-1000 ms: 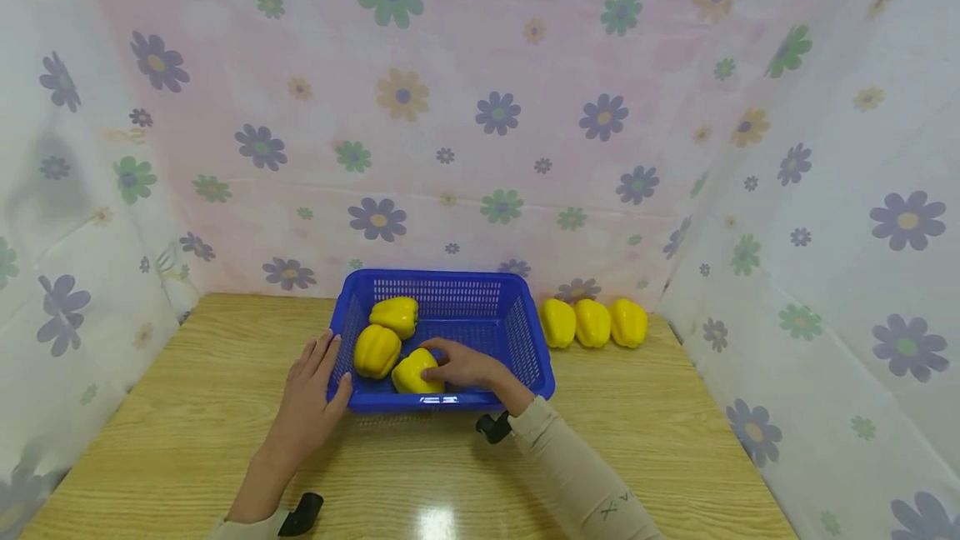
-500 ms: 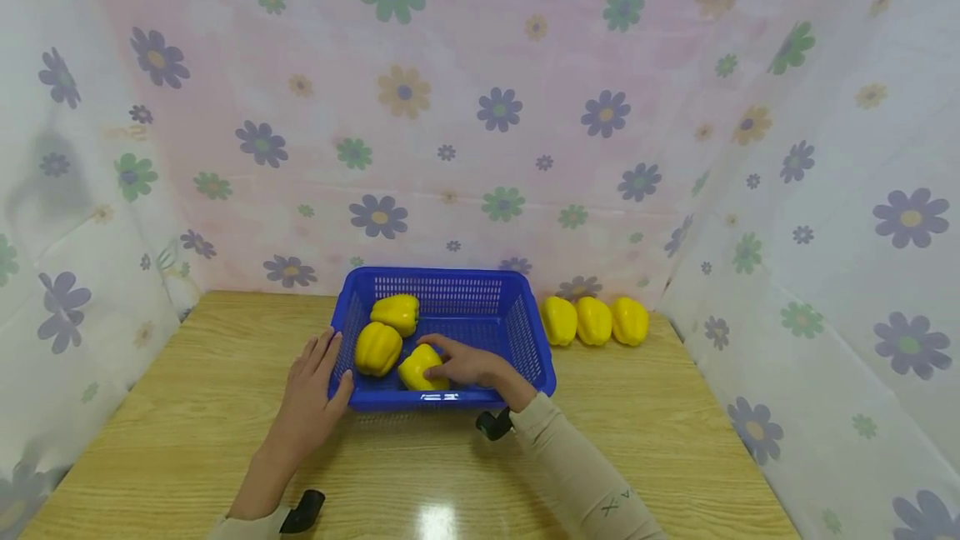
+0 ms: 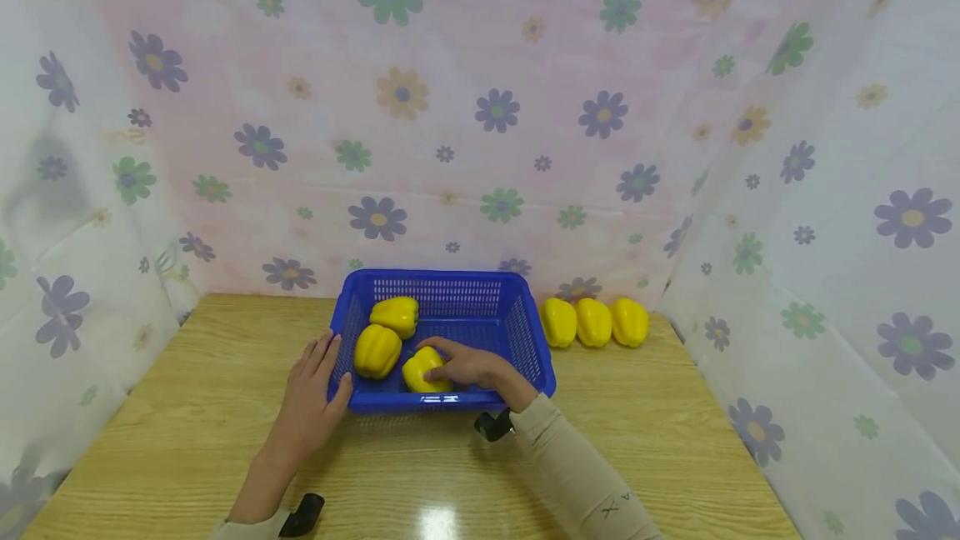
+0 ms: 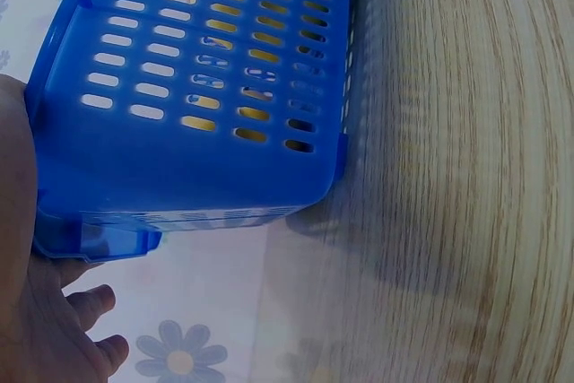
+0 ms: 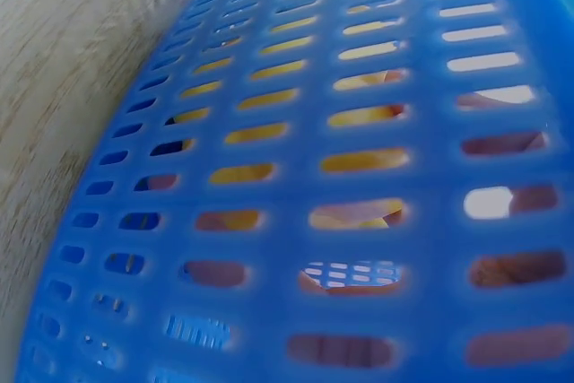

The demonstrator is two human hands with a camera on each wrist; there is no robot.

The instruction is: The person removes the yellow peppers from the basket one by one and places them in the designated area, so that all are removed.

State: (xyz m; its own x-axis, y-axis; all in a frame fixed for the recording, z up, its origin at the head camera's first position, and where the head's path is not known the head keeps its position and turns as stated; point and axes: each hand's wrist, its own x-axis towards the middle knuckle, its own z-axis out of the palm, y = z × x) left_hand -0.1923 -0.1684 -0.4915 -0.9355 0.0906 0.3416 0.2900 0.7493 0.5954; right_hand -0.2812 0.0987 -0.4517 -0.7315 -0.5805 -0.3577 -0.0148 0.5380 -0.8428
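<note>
In the head view, a yellow bell pepper (image 3: 422, 365) lies at the near side of a blue plastic basket (image 3: 442, 399). My right hand (image 3: 468, 365) reaches over the near rim and grips this pepper, thumb on its near side and fingers over its right. Two other yellow peppers, one nearer (image 3: 377, 351) and one farther (image 3: 394, 317), lie at the basket's left end. My left hand (image 3: 309, 394) rests along the left rim with fingers fairly straight. In the left wrist view, its fingers (image 4: 94, 307) extend past the basket's corner. Through the slots, the right wrist view gives only slivers of yellow.
Three more yellow peppers (image 3: 594, 323) stand in a row on the wooden table (image 3: 630, 432), right of the basket. Flower-patterned cloth (image 3: 480, 107) hangs behind and at both sides. A black camera mount sits on each wrist.
The gripped pepper has shifted slightly to the right inside the basket, together with my right hand. My left hand and the other peppers stay where they were.
</note>
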